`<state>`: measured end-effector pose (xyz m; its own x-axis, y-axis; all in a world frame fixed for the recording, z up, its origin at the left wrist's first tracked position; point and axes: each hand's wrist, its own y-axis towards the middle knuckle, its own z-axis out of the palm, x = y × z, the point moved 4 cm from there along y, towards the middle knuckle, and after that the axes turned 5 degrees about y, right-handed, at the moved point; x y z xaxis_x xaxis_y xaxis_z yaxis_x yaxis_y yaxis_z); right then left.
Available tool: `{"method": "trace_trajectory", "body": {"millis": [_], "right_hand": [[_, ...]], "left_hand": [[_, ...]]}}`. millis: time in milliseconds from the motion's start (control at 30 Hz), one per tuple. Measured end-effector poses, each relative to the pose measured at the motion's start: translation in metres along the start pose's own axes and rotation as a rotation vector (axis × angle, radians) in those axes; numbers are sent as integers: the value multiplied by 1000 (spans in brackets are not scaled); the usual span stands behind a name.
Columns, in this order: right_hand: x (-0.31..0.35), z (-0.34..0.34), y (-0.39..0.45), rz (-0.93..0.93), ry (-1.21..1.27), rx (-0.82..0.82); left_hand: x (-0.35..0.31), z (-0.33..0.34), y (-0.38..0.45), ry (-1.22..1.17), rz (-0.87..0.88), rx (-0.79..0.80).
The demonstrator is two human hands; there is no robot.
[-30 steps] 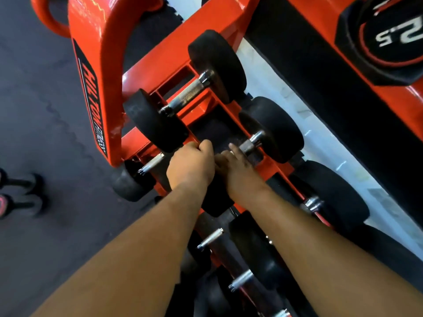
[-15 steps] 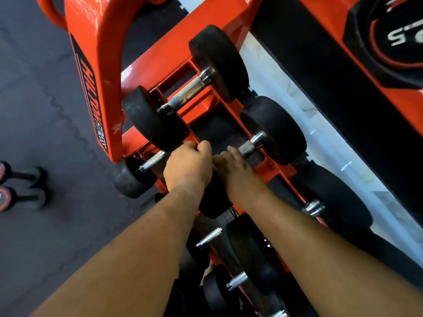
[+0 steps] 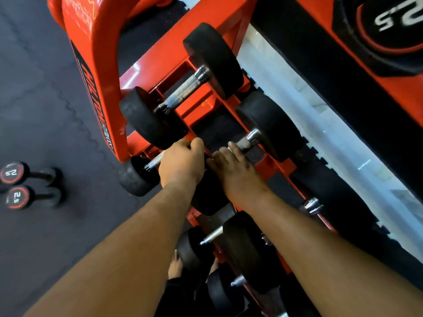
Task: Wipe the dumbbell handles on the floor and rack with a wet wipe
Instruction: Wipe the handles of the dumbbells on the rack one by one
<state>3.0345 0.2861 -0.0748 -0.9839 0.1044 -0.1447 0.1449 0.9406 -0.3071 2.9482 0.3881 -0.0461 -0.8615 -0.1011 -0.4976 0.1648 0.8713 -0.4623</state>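
Note:
A black-headed dumbbell lies on the red rack (image 3: 158, 62), and its knurled steel handle (image 3: 246, 140) shows only near the far head (image 3: 270, 124). My right hand (image 3: 235, 172) wraps round the rest of that handle, with a sliver of white wet wipe (image 3: 229, 145) under the fingers. My left hand (image 3: 182, 164) curls over the top of the same dumbbell's near head (image 3: 209, 197). Most of the wipe is hidden under my right hand.
Another dumbbell (image 3: 183, 92) rests on the rack just beyond. More dumbbells sit on the lower tier (image 3: 137, 179) and nearer me (image 3: 242, 248). Two small 2.5 dumbbells (image 3: 16, 186) lie on the dark floor at left. A 2.5 weight (image 3: 393, 19) is at top right.
Both hands stay on the same dumbbell with the same hold. Only the view has shifted slightly.

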Motion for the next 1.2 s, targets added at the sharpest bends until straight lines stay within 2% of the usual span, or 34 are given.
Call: {"method": "trace_trajectory", "body": {"millis": [33, 133, 200, 267, 367, 467, 567, 733, 833, 933, 1067, 1200], "right_hand": [[-4, 8, -12, 4, -34, -72], [-14, 20, -21, -31, -160, -154], [-11, 9, -3, -12, -56, -154], [-8, -6, 17, -5, 53, -45], [-10, -7, 24, -44, 35, -40], [-26, 13, 0, 52, 11, -174], [-37, 23, -20, 89, -56, -226], [-28, -2, 21, 159, 59, -154], [-31, 1, 24, 145, 95, -200], [-37, 20, -9, 186, 88, -301], [-29, 29, -24, 259, 35, -315], [-13, 18, 8, 351, 67, -221]], "left_hand": [[-1, 0, 0, -1, -1, -3], [0, 1, 0, 4, 0, -11], [1, 2, 2, 6, 7, -15], [1, 1, 2, 14, 10, -13], [0, 1, 1, 5, 16, -1], [1, 1, 0, 1, 13, -1], [2, 1, 1, 11, 13, -8], [1, 2, 0, 16, 24, -6], [0, 2, 0, 30, 31, 0], [1, 3, 0, 21, 40, 4], [2, 3, 3, 50, 44, 3], [1, 4, 4, 52, 42, -5]]}}
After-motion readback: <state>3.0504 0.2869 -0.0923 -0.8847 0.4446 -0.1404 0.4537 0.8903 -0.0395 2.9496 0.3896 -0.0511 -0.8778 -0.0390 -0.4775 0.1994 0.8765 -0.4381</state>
